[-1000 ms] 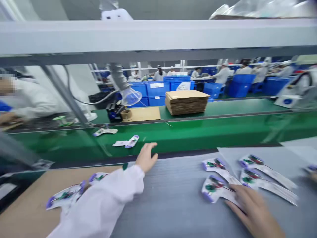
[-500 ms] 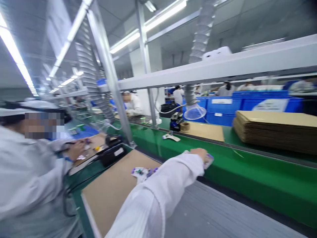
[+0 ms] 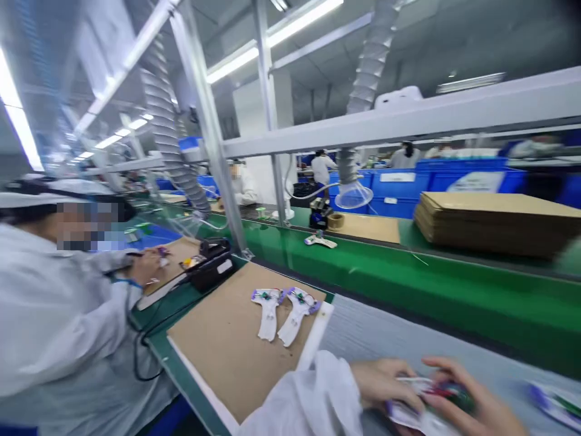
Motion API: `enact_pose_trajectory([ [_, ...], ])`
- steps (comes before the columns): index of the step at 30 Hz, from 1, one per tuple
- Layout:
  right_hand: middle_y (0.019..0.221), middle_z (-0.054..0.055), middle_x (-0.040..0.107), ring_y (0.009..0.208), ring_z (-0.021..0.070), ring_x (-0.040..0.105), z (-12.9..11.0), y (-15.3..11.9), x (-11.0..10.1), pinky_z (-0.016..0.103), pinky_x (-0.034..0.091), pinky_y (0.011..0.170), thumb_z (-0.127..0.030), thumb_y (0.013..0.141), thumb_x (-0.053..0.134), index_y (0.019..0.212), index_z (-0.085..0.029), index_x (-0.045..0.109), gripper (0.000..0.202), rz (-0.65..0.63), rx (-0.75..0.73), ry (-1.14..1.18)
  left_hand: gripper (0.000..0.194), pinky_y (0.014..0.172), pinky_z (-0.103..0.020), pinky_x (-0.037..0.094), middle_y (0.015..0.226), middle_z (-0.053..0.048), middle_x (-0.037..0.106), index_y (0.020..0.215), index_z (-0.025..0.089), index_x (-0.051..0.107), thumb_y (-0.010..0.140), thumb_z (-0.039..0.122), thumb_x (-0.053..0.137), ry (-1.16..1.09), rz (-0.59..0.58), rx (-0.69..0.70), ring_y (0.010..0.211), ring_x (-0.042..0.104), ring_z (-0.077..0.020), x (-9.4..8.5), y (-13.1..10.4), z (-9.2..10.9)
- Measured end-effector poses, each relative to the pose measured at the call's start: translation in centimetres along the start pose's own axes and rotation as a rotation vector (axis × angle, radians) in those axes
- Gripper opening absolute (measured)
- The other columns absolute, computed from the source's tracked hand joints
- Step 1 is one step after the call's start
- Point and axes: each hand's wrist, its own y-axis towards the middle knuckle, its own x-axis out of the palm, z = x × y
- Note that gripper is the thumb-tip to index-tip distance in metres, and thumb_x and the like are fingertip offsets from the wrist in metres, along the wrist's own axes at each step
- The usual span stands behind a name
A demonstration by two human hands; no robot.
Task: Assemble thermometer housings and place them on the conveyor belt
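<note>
In the head view, my left hand and my right hand meet low on the right, over the grey mat. Between them they grip a white-and-purple plastic housing with red wires and something dark green in it; motion blurs its details. My left fingers close on its left side. The right thumb and fingers curve around the wired side. Beside my right hand lies another white-and-purple part, cut off by the frame. Two gun-shaped housing halves with small wired parts lie on the brown board.
A green conveyor belt runs behind the mat, carrying another housing half. Beyond it are a tape roll and stacked cardboard. A metal post rises behind the board. At left, a co-worker works beside a black box.
My left arm has drawn back from over the green belt to the lower right. My right hand has come into view, and both hands now hold a housing. Both halves on the board are uncovered.
</note>
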Motion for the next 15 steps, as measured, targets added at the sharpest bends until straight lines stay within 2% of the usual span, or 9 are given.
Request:
enact_pose_trajectory([
  [1,0.072,0.001,0.068,0.063,0.019,0.065,-1.1,-0.4,0.2,0.023,0.052,0.053,-0.031,0.069,0.064,0.085,-0.024,0.064,0.018,-0.1,-0.013,0.049,0.057,0.041,-0.021,0.038,0.058,0.003,0.053,0.082,0.016,0.056,0.038,0.04,0.082,-0.056,-0.127,-0.049,0.042,0.047,-0.0086,-0.1,-0.4,-0.2],
  [2,0.075,0.001,0.067,0.067,0.019,0.064,-2.0,-0.6,0.5,0.025,0.052,0.058,-0.027,0.073,0.059,0.083,-0.024,0.063,0.011,-0.162,-0.007,0.075,0.062,0.041,-0.021,0.039,0.06,0.002,0.055,0.093,0.016,0.055,0.047,0.049,0.078,-0.1,-0.289,-0.062,0.043,0.05,-0.0098,-0.2,-0.7,-0.2],
  [3,0.074,0.001,0.066,0.068,0.0192,0.063,-2.8,-0.4,0.6,0.027,0.051,0.059,-0.023,0.075,0.057,0.079,-0.023,0.061,0.006,-0.193,0.004,0.066,0.065,0.04,-0.02,0.038,0.059,0.002,0.055,0.102,0.017,0.053,0.053,0.055,0.073,-0.128,-0.401,-0.059,0.042,0.051,-0.0102,-0.2,-0.8,0.1],
  [5,0.076,0.002,0.064,0.071,0.0197,0.062,-3.9,0.1,0.4,0.029,0.049,0.062,-0.017,0.077,0.055,0.078,-0.023,0.06,0.008,-0.198,0.043,0.009,0.068,0.036,-0.015,0.033,0.056,0.003,0.055,0.114,0.019,0.046,0.063,0.059,0.066,-0.169,-0.457,0.005,0.038,0.05,-0.0086,0.0,-0.7,0.6],
  [7,0.08,0.002,0.064,0.075,0.0198,0.062,-4.5,0.6,-0.2,0.03,0.049,0.065,-0.015,0.079,0.055,0.081,-0.023,0.062,0.01,-0.176,0.081,-0.009,0.065,0.033,-0.012,0.028,0.058,0.003,0.057,0.118,0.021,0.043,0.069,0.057,0.062,-0.207,-0.412,0.047,0.036,0.049,-0.0067,0.4,-0.4,0.9],
  [9,0.086,0.003,0.065,0.082,0.0193,0.062,-5.0,0.8,-0.9,0.03,0.049,0.07,-0.015,0.082,0.053,0.088,-0.024,0.063,0.015,-0.136,0.088,0.023,0.056,0.03,-0.012,0.026,0.06,0.001,0.058,0.113,0.019,0.046,0.074,0.057,0.057,-0.248,-0.355,0.032,0.036,0.049,-0.0065,0.7,-0.1,0.8],
  [12,0.105,0.003,0.063,0.099,0.0185,0.057,-5.7,0.8,-1.3,0.033,0.047,0.084,-0.013,0.089,0.042,0.108,-0.027,0.06,0.03,-0.095,0.013,0.065,0.053,0.028,-0.013,0.025,0.052,0.003,0.053,0.094,0.014,0.052,0.075,0.064,0.048,-0.294,-0.278,-0.009,0.033,0.047,-0.0071,0.8,0.0,0.7],
  [15,0.115,0.005,0.059,0.109,0.0197,0.052,-5.8,0.6,-1.0,0.037,0.042,0.092,-0.015,0.09,0.041,0.118,-0.028,0.055,0.034,-0.131,-0.034,0.14,0.049,0.027,-0.012,0.025,0.053,0.005,0.052,0.099,0.017,0.048,0.075,0.06,0.053,-0.31,-0.215,0.051,0.033,0.048,-0.0073,0.5,-0.2,0.9],
])
